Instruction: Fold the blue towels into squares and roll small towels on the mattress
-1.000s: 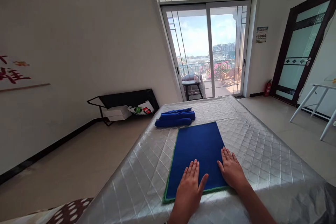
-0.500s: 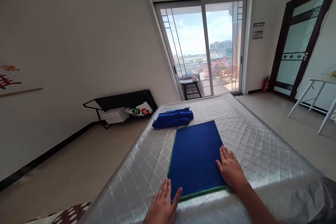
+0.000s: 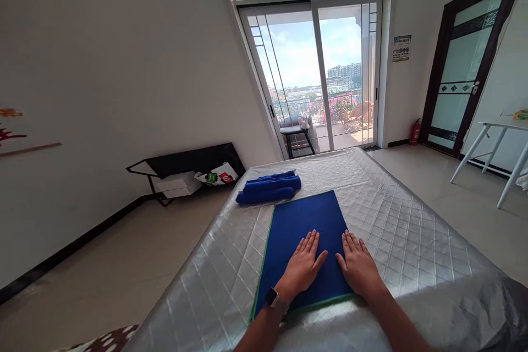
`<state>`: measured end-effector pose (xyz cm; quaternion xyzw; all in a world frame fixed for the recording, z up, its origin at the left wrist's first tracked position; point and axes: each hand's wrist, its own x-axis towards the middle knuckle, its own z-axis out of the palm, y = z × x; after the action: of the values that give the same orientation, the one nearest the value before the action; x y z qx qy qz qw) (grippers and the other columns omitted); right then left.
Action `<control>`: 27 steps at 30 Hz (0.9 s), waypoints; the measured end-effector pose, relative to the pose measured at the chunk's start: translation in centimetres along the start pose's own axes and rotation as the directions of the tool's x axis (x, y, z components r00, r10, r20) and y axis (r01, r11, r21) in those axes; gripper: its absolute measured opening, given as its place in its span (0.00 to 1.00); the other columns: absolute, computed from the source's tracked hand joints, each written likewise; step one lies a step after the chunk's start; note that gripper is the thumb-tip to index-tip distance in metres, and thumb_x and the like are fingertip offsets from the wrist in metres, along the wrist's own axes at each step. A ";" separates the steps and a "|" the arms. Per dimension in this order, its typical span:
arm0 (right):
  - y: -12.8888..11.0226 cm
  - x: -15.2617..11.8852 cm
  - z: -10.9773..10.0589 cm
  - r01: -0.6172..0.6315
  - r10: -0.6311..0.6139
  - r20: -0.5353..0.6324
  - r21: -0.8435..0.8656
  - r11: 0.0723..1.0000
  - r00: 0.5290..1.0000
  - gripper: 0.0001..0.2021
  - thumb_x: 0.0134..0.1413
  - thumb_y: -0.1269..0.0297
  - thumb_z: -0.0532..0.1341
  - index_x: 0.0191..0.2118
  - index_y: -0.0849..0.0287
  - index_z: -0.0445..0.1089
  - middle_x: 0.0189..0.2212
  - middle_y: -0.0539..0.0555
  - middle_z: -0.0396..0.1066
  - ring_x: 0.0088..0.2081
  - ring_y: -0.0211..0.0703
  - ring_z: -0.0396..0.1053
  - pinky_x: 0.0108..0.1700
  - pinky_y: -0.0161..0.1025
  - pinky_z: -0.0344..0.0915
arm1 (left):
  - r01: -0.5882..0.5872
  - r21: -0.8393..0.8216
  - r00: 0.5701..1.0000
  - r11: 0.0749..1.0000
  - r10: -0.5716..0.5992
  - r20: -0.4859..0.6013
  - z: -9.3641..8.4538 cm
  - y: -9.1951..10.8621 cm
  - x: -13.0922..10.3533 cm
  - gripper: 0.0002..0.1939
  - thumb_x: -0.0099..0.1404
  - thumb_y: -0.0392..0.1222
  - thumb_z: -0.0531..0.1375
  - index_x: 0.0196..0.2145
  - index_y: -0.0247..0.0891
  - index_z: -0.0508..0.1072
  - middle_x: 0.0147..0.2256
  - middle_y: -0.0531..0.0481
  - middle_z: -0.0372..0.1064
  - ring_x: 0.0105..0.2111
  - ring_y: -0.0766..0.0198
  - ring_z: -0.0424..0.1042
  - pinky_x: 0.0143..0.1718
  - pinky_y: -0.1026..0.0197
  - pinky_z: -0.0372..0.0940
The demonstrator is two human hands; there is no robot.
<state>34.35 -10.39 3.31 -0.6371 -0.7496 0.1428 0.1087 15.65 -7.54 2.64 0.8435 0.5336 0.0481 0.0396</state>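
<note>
A blue cloth with green edging is spread flat on a silver quilted cover. My left hand lies flat on the middle of the cloth, fingers stretched out, with a watch on its wrist. Resting on the cloth's right edge is my right hand, also flat with its fingers extended. Neither hand grips anything. Beyond the cloth, at the back left of the cover, sit several rolled or folded blue cloths.
A black rack with white boxes and a printed bag stands by the left wall. At the right are a white table, a dark-framed door and a fire extinguisher. Sliding glass doors are at the back.
My left hand has moved up and to the right, from the cloth's near left corner to its middle. My right hand stays at the right edge. The view has shifted slightly.
</note>
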 end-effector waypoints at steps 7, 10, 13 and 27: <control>0.3 0.0 0.6 0.023 -0.021 -0.043 0.042 0.999 0.999 0.32 0.68 0.55 0.44 0.71 0.69 0.47 0.71 0.60 0.43 0.71 0.49 0.42 0.71 0.48 0.38 | 0.281 0.057 0.960 0.958 -0.281 0.003 1.5 -8.6 -4.8 0.39 0.74 0.60 0.35 0.70 0.28 0.47 0.70 0.37 0.43 0.70 0.53 0.42 0.69 0.46 0.45; 0.2 0.0 0.8 0.029 -0.027 -0.051 0.046 0.999 0.998 0.32 0.68 0.55 0.44 0.71 0.68 0.47 0.71 0.60 0.43 0.71 0.49 0.42 0.71 0.50 0.38 | 0.409 0.094 0.912 0.908 -0.410 -0.001 0.9 -12.1 -6.7 0.41 0.73 0.59 0.33 0.68 0.21 0.50 0.69 0.30 0.45 0.69 0.49 0.46 0.68 0.44 0.47; 0.0 0.0 0.7 0.013 -0.011 -0.046 0.040 0.999 0.999 0.32 0.68 0.56 0.45 0.71 0.69 0.48 0.70 0.61 0.45 0.71 0.50 0.42 0.71 0.50 0.39 | 0.428 0.086 0.903 0.899 -0.424 -0.069 -0.2 -12.1 -6.0 0.41 0.73 0.59 0.33 0.67 0.20 0.52 0.68 0.28 0.47 0.69 0.48 0.47 0.68 0.45 0.48; -0.4 -0.2 -0.3 -0.013 0.013 0.012 -0.032 0.999 1.000 0.31 0.68 0.57 0.45 0.71 0.69 0.47 0.71 0.61 0.43 0.71 0.48 0.42 0.71 0.48 0.40 | 0.003 0.019 0.999 1.000 -0.002 -0.045 0.5 -4.0 6.4 0.35 0.75 0.58 0.36 0.68 0.32 0.54 0.69 0.39 0.48 0.69 0.55 0.46 0.69 0.48 0.47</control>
<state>34.16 -10.62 3.70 -0.6428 -0.7482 0.1355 0.0930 14.86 -0.01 1.88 0.8418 0.5358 0.0618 0.0196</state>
